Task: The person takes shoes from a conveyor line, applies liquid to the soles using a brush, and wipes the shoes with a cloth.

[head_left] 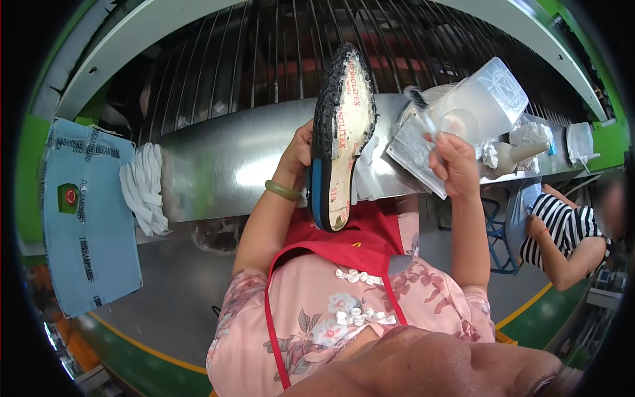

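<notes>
My left hand [299, 155] is wrapped round the side of an unfinished shoe [345, 142], held with its underside towards me and its toe pointing away. Black textured material is folded over the edge of its pale insole board, which carries red lettering. Along the heel side runs a blue and black band. My right hand [454, 162] pinches the handle of a small brush [417, 98], its dark bristles pointing up and away to the left. The brush is apart from the shoe, close to a translucent plastic container [479, 99] on the metal bench.
A metal ledge [225, 155] runs across, with metal rods [251, 59] behind it. White cloths [145, 188] lie at left beside a blue taped panel [89, 225] with a red button. At right stand a nozzled bottle [519, 157] and a person in a striped top [562, 218].
</notes>
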Action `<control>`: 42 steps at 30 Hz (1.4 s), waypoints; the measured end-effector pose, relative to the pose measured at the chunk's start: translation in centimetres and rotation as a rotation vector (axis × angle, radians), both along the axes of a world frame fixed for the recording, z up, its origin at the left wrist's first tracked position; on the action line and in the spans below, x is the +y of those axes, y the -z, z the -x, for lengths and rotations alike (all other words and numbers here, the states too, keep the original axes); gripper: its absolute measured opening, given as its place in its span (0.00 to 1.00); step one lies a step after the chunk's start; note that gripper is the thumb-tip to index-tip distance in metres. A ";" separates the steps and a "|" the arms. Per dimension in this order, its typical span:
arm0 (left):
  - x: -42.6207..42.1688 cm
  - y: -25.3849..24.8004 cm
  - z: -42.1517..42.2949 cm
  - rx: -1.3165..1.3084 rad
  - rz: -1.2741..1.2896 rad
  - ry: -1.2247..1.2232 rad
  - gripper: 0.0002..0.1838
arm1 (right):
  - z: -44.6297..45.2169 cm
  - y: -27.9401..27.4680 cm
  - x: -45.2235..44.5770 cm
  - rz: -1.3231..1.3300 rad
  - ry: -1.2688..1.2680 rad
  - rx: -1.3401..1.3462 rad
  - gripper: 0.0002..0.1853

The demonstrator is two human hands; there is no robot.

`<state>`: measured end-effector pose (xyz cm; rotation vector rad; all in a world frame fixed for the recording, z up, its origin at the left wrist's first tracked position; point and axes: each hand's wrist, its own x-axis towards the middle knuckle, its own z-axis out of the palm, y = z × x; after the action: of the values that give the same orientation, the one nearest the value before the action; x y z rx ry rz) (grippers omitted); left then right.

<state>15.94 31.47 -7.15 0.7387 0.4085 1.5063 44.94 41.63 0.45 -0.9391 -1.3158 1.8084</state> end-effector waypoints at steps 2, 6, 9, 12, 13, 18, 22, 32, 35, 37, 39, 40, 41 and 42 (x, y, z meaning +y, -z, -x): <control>-0.2 0.0 -0.3 0.016 0.011 -0.005 0.59 | 2.7 -1.6 -0.8 -0.092 -0.082 -0.005 0.14; -0.5 0.8 -0.1 0.040 0.011 0.015 0.57 | 6.7 -2.9 -2.1 -0.285 -0.077 -0.081 0.11; -0.6 0.9 0.0 0.016 -0.009 0.046 0.57 | 8.0 -2.3 -1.9 -0.403 0.012 -0.120 0.11; -0.6 1.4 0.1 0.053 -0.017 0.044 0.58 | 8.9 -2.1 -1.2 -0.505 0.111 -0.188 0.10; -0.6 1.3 0.1 0.052 -0.015 0.048 0.58 | 9.1 -2.2 -0.9 -0.549 0.160 -0.232 0.10; -0.8 0.0 0.0 0.071 0.012 0.023 0.60 | 8.9 -3.1 0.3 -0.595 0.164 -0.245 0.10; -0.8 0.1 0.0 0.057 -0.002 0.003 0.59 | 9.0 -3.5 1.3 -0.644 0.215 -0.364 0.11; -1.0 -0.2 0.1 0.037 0.064 0.040 0.58 | 8.6 -3.4 1.8 -0.576 0.064 -0.400 0.12; -0.8 0.0 0.0 0.026 0.076 0.038 0.58 | 8.3 -3.0 2.1 -0.605 0.033 -0.384 0.13; -0.4 0.1 0.0 0.025 0.070 0.035 0.58 | 8.2 -2.9 2.1 -0.518 -0.014 -0.382 0.13; -0.4 0.0 -0.1 0.017 0.073 0.019 0.58 | 8.1 -2.8 2.0 -0.527 -0.022 -0.379 0.13; -0.6 -0.1 -0.1 0.012 0.081 0.018 0.58 | 8.0 -2.7 1.8 -0.533 -0.030 -0.376 0.12; -0.7 -0.3 -0.1 0.007 0.090 0.040 0.58 | 8.0 -2.6 1.6 -0.525 -0.033 -0.379 0.12; -0.8 -0.5 -0.1 0.004 0.099 0.062 0.57 | 8.0 -2.7 1.4 -0.520 -0.046 -0.355 0.11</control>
<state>16.03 30.64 -6.62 0.6712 0.4557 1.4165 36.99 42.98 3.17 -0.9605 -1.9199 1.2562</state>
